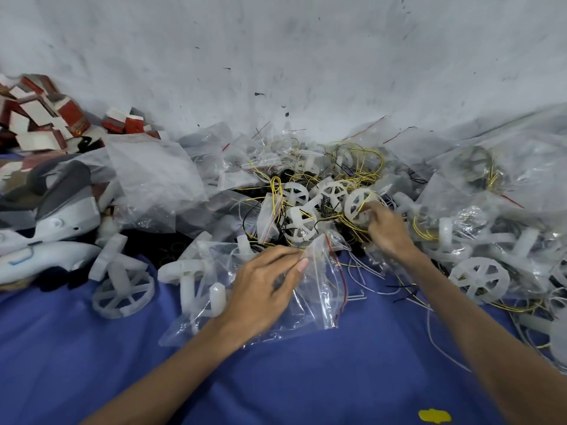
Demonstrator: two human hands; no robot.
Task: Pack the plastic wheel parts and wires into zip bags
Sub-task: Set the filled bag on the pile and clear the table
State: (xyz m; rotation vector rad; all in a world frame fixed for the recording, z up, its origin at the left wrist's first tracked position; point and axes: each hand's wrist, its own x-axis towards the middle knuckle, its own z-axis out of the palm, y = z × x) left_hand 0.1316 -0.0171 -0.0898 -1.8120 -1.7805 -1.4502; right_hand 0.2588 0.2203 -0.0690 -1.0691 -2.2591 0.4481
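A heap of translucent white plastic wheels (299,223) tangled with yellow, black and white wires (356,167) lies in the middle against the wall. My right hand (388,228) reaches into the heap and grips one white wheel (356,204) at its rim, with yellow wire running across it. My left hand (265,283) pinches the top edge of a clear zip bag (319,289) with a red seal line, holding it just in front of the heap. Inside that bag nothing can be made out.
Loose wheels with axles (122,289) lie on the blue cloth (92,363) at the left. Filled clear bags (478,240) pile up on the right. Empty bags (153,179), a white and grey device (52,228) and red-white small boxes (40,118) sit at the left.
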